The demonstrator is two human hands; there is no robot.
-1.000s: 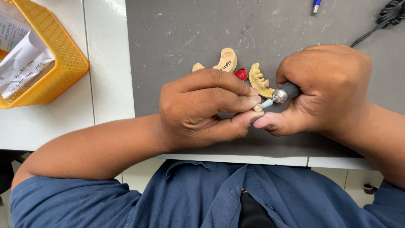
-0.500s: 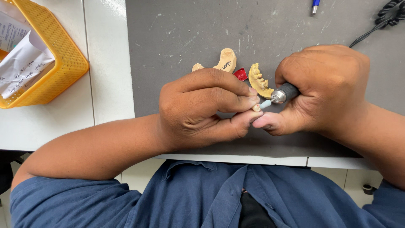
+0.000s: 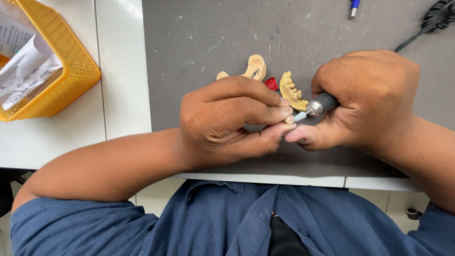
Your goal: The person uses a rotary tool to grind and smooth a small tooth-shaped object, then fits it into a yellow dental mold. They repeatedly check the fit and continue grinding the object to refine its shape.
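Clearly your left hand (image 3: 227, 121) pinches a tiny tooth-coloured piece (image 3: 288, 119) between fingertip and thumb at the mat's near edge; it looks light, hard and brittle, so grip its sides. Your right hand (image 3: 365, 99) is clenched around the rotary handpiece (image 3: 318, 105), tip touching it. Just beyond lie yellow dental casts (image 3: 291, 90); a yellow basket (image 3: 71, 71) sits far left.

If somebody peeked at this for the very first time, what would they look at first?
Probably the two hands meeting in the middle over the grey mat: the left hand pinches a tiny pale piece, and the right hand presses a small grinding tool against it. Just behind lie yellowish tooth-shaped plaster models, and a bright yellow basket with paper sits far left.
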